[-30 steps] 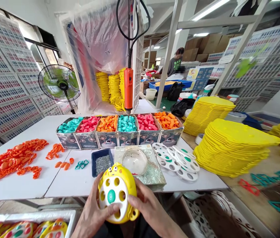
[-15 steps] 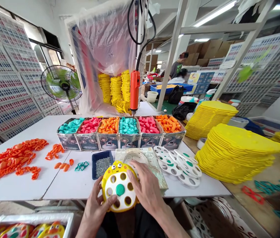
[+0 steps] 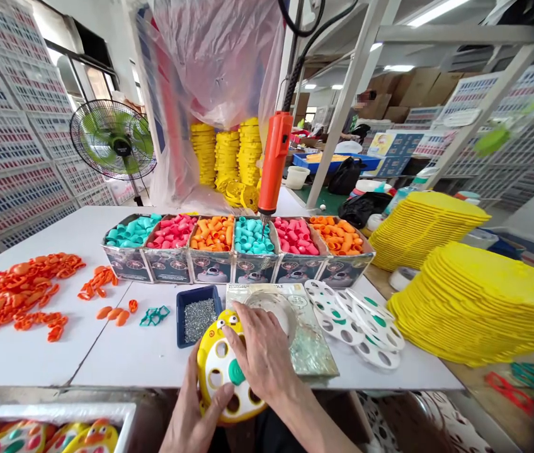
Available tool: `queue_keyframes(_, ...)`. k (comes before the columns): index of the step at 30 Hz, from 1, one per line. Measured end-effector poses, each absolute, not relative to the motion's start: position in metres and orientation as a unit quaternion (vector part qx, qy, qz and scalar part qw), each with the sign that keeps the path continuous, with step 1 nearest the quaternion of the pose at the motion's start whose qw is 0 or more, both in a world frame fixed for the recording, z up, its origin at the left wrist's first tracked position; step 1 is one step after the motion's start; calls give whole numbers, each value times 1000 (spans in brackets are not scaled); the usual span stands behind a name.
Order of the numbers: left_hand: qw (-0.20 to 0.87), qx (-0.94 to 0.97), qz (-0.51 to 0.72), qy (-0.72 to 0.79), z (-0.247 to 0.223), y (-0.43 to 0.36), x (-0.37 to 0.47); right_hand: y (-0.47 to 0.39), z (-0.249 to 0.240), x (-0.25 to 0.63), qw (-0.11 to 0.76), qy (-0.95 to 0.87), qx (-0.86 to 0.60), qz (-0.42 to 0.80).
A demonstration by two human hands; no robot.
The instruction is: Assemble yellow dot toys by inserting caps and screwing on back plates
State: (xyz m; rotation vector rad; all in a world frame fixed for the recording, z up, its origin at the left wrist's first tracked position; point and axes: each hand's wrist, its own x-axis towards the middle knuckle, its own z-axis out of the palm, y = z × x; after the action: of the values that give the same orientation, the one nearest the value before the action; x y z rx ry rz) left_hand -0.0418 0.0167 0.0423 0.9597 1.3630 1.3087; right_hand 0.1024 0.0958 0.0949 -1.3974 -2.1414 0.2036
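A yellow animal-faced plastic toy point(image 3: 205, 358), with a white holed disc and a green centre on its front, is tilted upward near the table's front edge. My left hand point(image 3: 196, 402) grips its lower left side, thumb resting on the white disc. Over its right side lies my right hand point(image 3: 267, 355), fingers bent across the top edge and covering part of the face. Just beyond the toy are a dark blue tray of small screws point(image 3: 199, 318) and a flat box point(image 3: 317, 352) with a clear round dish point(image 3: 279, 305) on it.
An orange electric screwdriver point(image 3: 275, 163) hangs above a row of bins point(image 3: 213, 267) holding teal, pink and orange parts. White holed discs point(image 3: 337, 314) and stacked yellow plates point(image 3: 475, 308) stand right; orange pieces point(image 3: 16, 286) lie left. A crate of finished-looking toys point(image 3: 128, 421) sits below left.
My right hand has shifted further over the toy's face, covering more of its right side. The toy has turned and tilted slightly. The whole view has moved a little closer.
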Motion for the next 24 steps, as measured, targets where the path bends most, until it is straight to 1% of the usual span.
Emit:
queue_keyframes(6,499,373,544,562,49,19,-36,100,108,99,267,-811,-514,83)
queue_keyframes(11,499,377,543,561,48,20,-37,104,108,93,290,-795,-515,134)
queue_keyframes(16,488,400,521,574,47,24,-42,107,104,88,274,-810,-504,123)
queue_keyframes(18,510,375,527,567,52,24,-42,108,104,91,311,-793,-499,162)
queue_keyframes(22,577,295,572,504,69,17,-43,99,104,112,431,-686,-503,302)
queue_keyframes(24,601,268,578,483,78,12,-46,87,103,125,447,-634,-494,393)
